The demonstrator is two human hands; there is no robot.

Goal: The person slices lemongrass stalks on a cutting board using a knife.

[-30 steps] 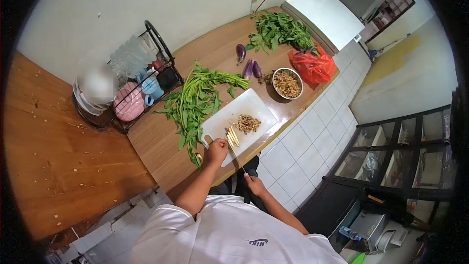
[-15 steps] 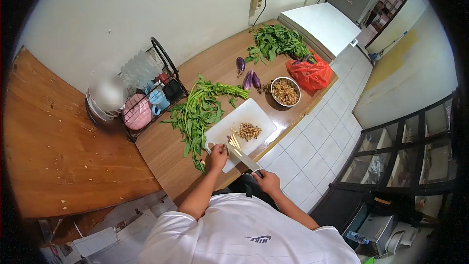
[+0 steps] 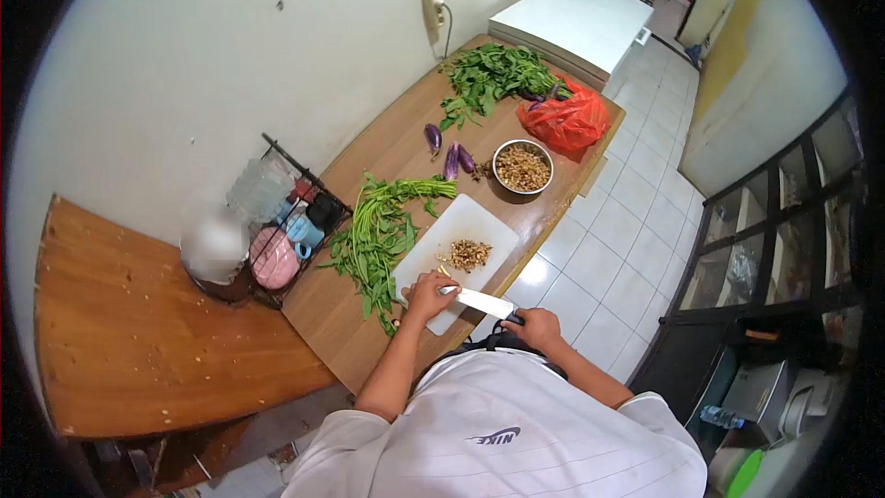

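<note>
My right hand [image 3: 537, 327] is wrapped round the dark handle of a knife [image 3: 484, 302], whose wide blade reaches left to my other hand. At the near part of the white cutting board [image 3: 493, 217], my left hand [image 3: 430, 296] is closed, its fingertips by the blade's tip. Pale pieces [image 3: 444, 270] show just beyond those fingers; what the fingers hold is mostly hidden. A small heap of chopped brown bits [image 3: 470, 255] lies on the board. Left of the board are leafy green stems [image 3: 373, 240].
A metal bowl [image 3: 523, 167] of chopped bits, purple eggplants [image 3: 452, 162], more greens [image 3: 493, 78] and a red plastic bag [image 3: 570, 120] stand farther back on the wooden table [image 3: 396, 115]. A dish rack [image 3: 309, 221] with cups is at left.
The view has shifted and turned slightly. The blade has swung to lie more level across the near part of the board, and my left hand now covers more of the pale pieces.
</note>
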